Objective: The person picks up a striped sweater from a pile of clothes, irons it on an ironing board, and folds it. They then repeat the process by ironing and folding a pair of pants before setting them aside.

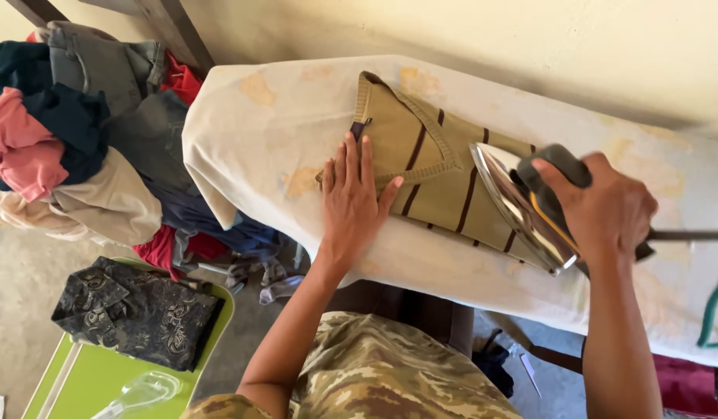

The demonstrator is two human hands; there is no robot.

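Observation:
An olive-tan folded garment (436, 174) with dark stripes lies on a white-covered ironing board (266, 132). My left hand (352, 198) rests flat on the garment's near left edge, fingers spread, pressing it down. My right hand (603, 206) grips the dark handle of a clothes iron (522, 206). The iron is tilted up on its side over the garment's right part, its shiny soleplate facing left. A cord runs off to the right from the iron.
A heap of mixed clothes (72, 132) sits left of the board. On a green tray-like surface (95, 380) lies a folded dark patterned garment (138, 310) and a clear plastic item (141, 392). A pale wall runs behind the board.

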